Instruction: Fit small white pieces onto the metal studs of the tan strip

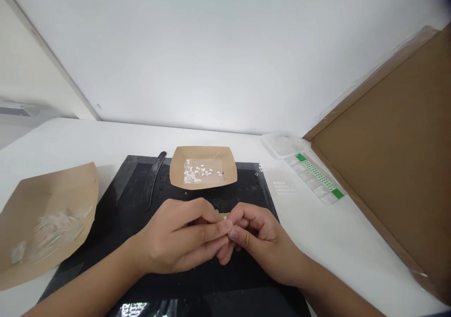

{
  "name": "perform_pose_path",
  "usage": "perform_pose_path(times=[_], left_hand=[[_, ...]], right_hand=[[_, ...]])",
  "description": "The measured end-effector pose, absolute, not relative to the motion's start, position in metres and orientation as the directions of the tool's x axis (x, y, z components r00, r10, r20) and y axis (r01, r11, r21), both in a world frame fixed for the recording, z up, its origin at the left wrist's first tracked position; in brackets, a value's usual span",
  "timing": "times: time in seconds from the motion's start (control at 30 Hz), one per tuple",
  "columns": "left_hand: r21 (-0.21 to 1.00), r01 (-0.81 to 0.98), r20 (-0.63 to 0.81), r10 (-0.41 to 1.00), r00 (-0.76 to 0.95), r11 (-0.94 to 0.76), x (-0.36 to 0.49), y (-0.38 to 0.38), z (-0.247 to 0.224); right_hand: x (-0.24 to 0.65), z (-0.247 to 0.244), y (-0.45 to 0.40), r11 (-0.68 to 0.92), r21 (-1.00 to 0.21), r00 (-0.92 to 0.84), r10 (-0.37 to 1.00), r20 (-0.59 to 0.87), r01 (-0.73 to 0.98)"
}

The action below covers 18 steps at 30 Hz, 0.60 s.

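Note:
My left hand (190, 235) and my right hand (262, 242) meet over the black mat (225, 279), fingertips touching. Both are closed, with thumbs and fingers pinched together. Between them shows the edge of a small yellowish piece (221, 216) with a white dot on it; the fingers cover most of it, so its kind is unclear. Just beyond the hands sits a brown paper tray (202, 153) with many small white oval pieces (193, 172) in it. To its left lies a curved black nail file (155, 178), dusty with white powder.
A larger brown paper tray (70, 173) at left holds clear plastic strips (58, 230). On the white table at right are a sheet of small white ovals (283, 189), a clear compartment box with a green label (319, 175) and a translucent lid (283, 144). A cardboard panel (394, 157) stands beyond.

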<state>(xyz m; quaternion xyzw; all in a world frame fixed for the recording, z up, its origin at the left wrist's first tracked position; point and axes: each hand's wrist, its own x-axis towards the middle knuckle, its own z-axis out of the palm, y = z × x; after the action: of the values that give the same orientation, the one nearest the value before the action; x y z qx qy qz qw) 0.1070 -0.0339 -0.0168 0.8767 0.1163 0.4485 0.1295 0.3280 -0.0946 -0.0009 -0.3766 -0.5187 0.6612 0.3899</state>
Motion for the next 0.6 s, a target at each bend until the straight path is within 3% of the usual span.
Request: perform_pose_path(times=[0.13,0.27,0.5,0.6], left_hand=[[0.524,-0.044,0.699,0.401,0.592,-0.851,0.106,-0.030,-0.018],[0.592,-0.101,0.670,0.419,0.613,-0.800,0.107,-0.027,-0.017],[0.596,-0.051,0.611,0.412,0.676,-0.801,0.105,-0.025,-0.015],[0.591,-0.030,0.594,0.410,0.692,-0.806,0.105,-0.026,-0.017]], right_hand=[[0.329,-0.007,-0.095,-0.245,-0.952,-0.433,0.890,-0.146,-0.184],[0.329,-0.011,-0.095,-0.273,-0.951,-0.449,0.875,-0.182,-0.146],[0.336,0.002,-0.087,0.065,-0.983,-0.372,0.928,-0.003,0.170],[0.342,0.007,-0.084,0.068,-0.969,-0.388,0.921,-0.030,0.237]])
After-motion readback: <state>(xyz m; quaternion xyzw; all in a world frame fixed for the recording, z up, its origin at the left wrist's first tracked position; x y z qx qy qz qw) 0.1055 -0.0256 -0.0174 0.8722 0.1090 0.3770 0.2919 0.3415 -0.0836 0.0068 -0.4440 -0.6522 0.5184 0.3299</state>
